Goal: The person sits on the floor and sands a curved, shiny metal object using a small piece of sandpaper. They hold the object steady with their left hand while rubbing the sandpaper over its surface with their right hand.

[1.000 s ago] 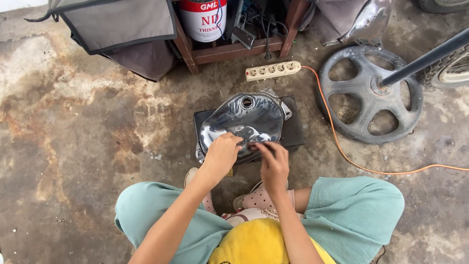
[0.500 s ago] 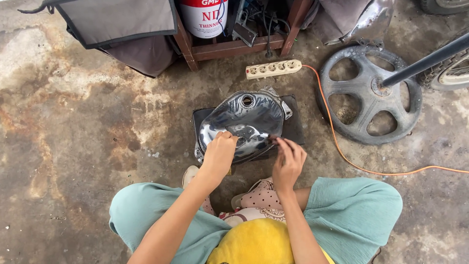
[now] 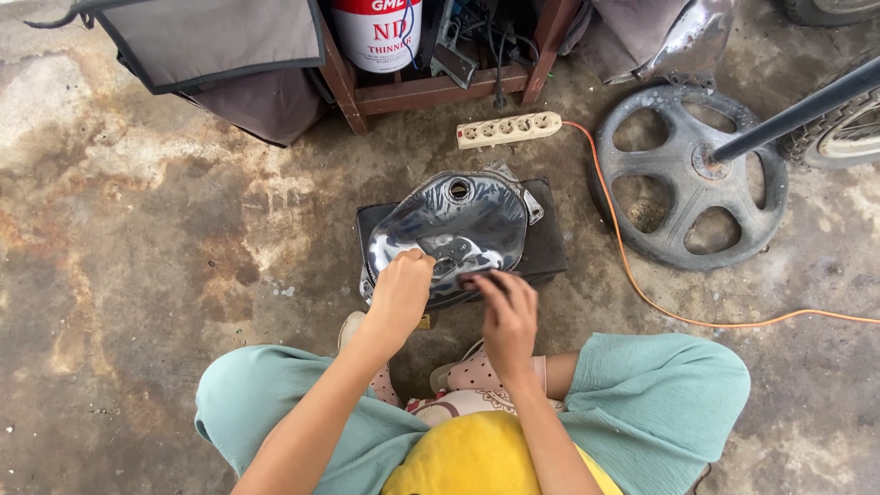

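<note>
A shiny bare-metal fuel tank (image 3: 463, 220) with a round filler hole lies on a black block (image 3: 545, 247) on the concrete floor in front of my knees. My left hand (image 3: 401, 286) is curled into a fist on the tank's near left edge and grips it there. Just to the right, my right hand (image 3: 510, 316) pinches a small dark strip (image 3: 480, 278) against the tank's near rim. What the fist may hide cannot be seen.
A cream power strip (image 3: 510, 129) with an orange cable (image 3: 632, 275) lies behind the tank. A grey spoked wheel (image 3: 689, 174) with a dark pole lies at the right. A wooden stand (image 3: 431, 90) with a red-and-white can (image 3: 376, 32) is at the top.
My right hand has shifted left and forward, back onto the tank's near rim, beside the left hand. My left hand has stayed on the tank.
</note>
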